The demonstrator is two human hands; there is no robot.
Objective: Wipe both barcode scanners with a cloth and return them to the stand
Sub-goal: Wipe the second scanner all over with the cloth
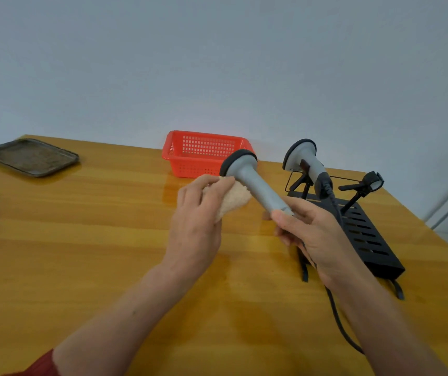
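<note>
mid-task view from the head camera. the left hand curls round a pale fluffy cloth and presses it against the neck of a grey barcode scanner, just below its black-rimmed head. the right hand grips the butt of that scanner's handle and holds it tilted above the worktop, its cable trailing toward me. the second scanner sits upright in the black stand, beside the stand's other clip. i judge one wipe to be in hand: this scanner is not yet back in the stand, and i cannot tell whether the second has been wiped. behind lies a red basket; at far left, a metal tray.
</note>
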